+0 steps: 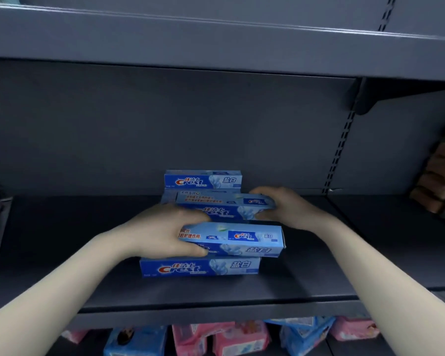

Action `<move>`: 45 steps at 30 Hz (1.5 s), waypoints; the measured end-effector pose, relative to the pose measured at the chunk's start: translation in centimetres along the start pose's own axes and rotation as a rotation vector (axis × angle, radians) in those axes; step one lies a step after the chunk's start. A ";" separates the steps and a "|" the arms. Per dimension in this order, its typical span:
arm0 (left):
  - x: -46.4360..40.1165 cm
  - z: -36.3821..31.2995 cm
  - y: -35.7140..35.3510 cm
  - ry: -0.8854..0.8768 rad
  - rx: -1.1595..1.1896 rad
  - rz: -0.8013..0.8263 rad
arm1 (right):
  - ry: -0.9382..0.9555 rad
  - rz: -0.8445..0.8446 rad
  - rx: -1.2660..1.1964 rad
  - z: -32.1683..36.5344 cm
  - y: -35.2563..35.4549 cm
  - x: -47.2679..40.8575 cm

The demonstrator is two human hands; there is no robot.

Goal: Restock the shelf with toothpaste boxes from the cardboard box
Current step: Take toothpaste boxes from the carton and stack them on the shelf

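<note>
Head view: both hands are in on the grey shelf (306, 265), each with a blue toothpaste box, right in the middle of the stack.
Left hand (162, 231): fingers curled over the top and thumb under the left end of the near box (242, 238), which sits tilted just above the bottom front box (201, 268).
Right hand (280, 205): fingers and thumb wrapped round the right end of the middle box (224, 205), one row back.
Back box (203, 179): highest in view, close to the rear panel; what it rests on is mostly hidden by the box in front.
Cardboard box: not in view (so no telling how many are left to bring over).
Handling: I'd judge these cartons light and stiff-walled but crushable at the corners, with a glossy skin that could slide one on another; an end grip, as now, looks sound.
Risk: the near box overhangs the one below on the right and could slip off if released crooked.
Edges: the shelf lip lies near the bottom front box.
Open room: plenty of bare shelf left and right of the stack, and good headroom under the upper shelf (216, 39).
Below: pink and blue packets (216, 337) on the lower level, clear of the work.
</note>
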State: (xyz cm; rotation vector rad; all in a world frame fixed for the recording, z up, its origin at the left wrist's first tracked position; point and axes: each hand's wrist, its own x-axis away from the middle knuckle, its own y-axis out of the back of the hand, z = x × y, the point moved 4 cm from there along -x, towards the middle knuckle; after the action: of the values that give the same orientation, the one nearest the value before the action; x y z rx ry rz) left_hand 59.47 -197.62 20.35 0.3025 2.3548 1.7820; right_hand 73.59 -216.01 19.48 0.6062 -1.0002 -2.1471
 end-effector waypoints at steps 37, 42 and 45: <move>-3.6 3.8 -0.8 -0.078 0.087 0.024 | -0.164 -0.313 0.180 -4.2 -2.6 -7.3; -3.8 4.3 -0.7 -0.086 0.093 0.008 | -0.155 -0.332 0.185 -4.0 -2.6 -7.6; -3.9 4.5 -0.7 -0.083 0.096 0.001 | -0.163 -0.340 0.185 -4.0 -2.7 -8.0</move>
State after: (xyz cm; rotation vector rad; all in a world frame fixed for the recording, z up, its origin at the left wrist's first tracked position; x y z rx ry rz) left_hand 64.36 -194.68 18.52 0.3833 2.3865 1.6264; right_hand 80.41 -210.64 15.94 0.7428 -1.2706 -2.4487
